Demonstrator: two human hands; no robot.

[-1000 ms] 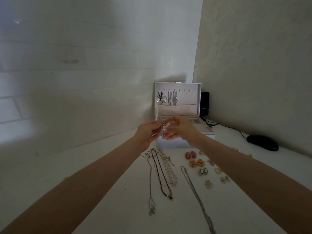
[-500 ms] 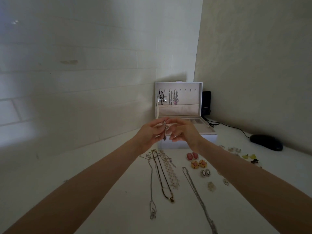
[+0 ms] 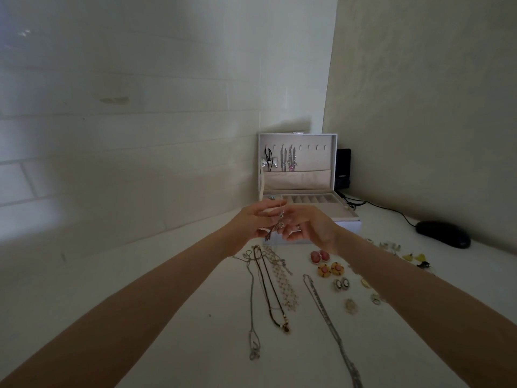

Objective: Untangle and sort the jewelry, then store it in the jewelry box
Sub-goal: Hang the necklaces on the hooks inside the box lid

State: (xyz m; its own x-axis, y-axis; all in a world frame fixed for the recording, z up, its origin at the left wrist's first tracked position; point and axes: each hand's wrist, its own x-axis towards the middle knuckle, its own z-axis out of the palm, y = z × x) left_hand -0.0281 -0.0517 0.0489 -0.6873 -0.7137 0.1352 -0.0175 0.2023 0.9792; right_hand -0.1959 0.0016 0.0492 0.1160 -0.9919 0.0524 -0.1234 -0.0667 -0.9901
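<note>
While the small silver piece [image 3: 280, 223] hangs in the air between both hands, in front of the open jewelry box [image 3: 321, 161] at the far corner of the worktop [image 3: 195, 317], the main risk, I judge, is a slip. It is tiny and held only at the fingertips, so an uneven pull could drop it onto the necklaces [image 3: 272, 292] laid out just below and tangle it afresh. A hard tug at a snag could also tighten a knot or bend a link.

The left hand [image 3: 250, 224] keeps a narrow grip, thumb above and fingers beneath, pinching the piece. The right hand [image 3: 313, 226] has a grip just as narrow, its fingertips closed on the piece from the other side and the other fingers loosely curled. Whether the piece is a chain or an earring is too small to tell. Earrings [image 3: 330, 268] lie in pairs toward the worktop's right edge.
</note>
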